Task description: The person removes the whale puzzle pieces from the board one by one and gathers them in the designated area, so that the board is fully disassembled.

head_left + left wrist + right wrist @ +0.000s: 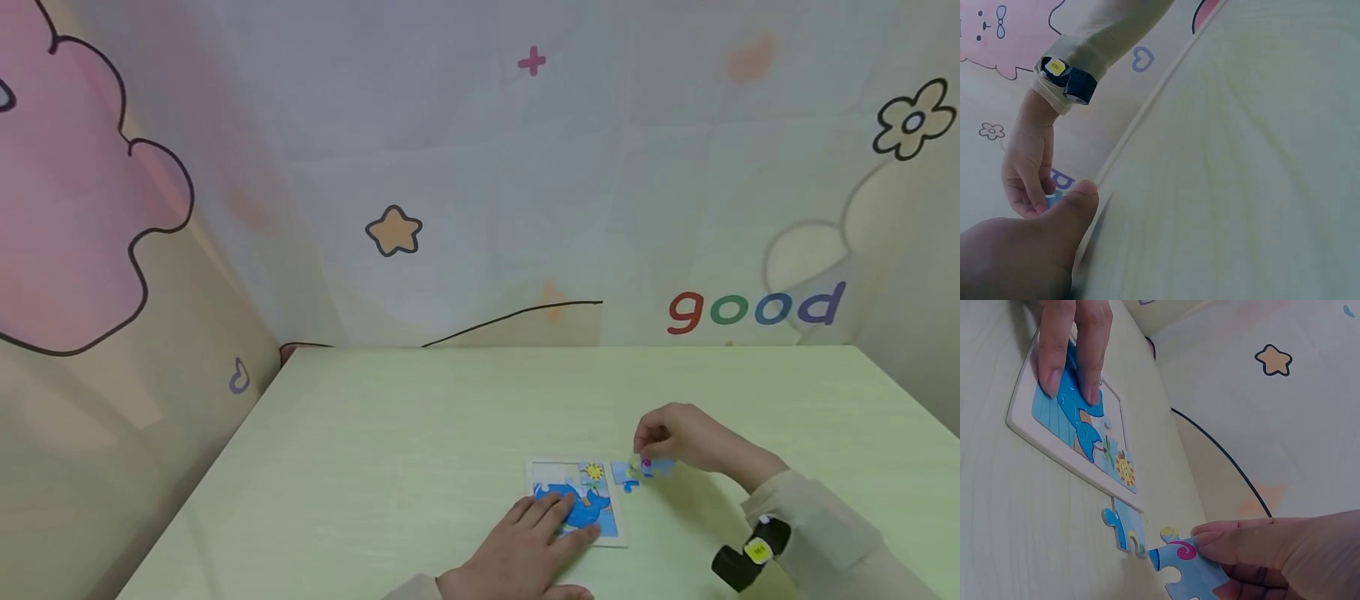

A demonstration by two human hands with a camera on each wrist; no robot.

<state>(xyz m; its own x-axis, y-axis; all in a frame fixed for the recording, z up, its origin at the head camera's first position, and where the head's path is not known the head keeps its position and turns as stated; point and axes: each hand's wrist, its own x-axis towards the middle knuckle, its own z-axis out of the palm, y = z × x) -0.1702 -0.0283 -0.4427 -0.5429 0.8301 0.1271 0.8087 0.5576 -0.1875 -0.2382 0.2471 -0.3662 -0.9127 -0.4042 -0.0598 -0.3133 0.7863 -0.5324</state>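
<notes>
A jigsaw puzzle board (pixel 613 545) with a pale raised rim lies on the table, showing a blue whale-like animal and a yellow sun. Across its lower left part rests my left hand (pixel 522 546), fingers spread and fairly straight, covering some of the picture. The upper left of the tray shows a pale bare patch. To the right of the board, my right hand (pixel 684 437) pinches a light blue jigsaw piece (pixel 1197 569) with a pink swirl between thumb and fingers. Another jigsaw piece (pixel 1124 526) lies on the table against the board's right edge, near the held one.
The light wooden table (pixel 360 433) reaches back to a printed cloth backdrop (pixel 465 167) with a star, a flower and the word "good". A black wrist camera (pixel 750 554) sits on the right sleeve. Cloth also hangs at both sides.
</notes>
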